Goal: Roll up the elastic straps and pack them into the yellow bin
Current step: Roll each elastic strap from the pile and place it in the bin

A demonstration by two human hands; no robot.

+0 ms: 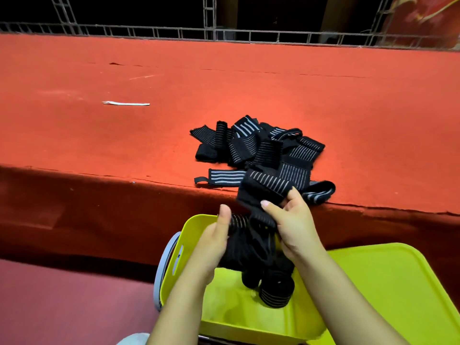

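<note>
Elastic strap (258, 195), soft, light and springy, held above the yellow bin (189, 235) at 6 o'clock, both hands pinching it: left hand (214, 240), right hand (291, 225); best gripped at the rolled core.

The big red surface (249, 83) has a cloth cover. A pile of black stripy straps (258, 148) lies on it, just past the fingers (266, 204). A thin white strip (125, 103) lies far off to their left.
</note>
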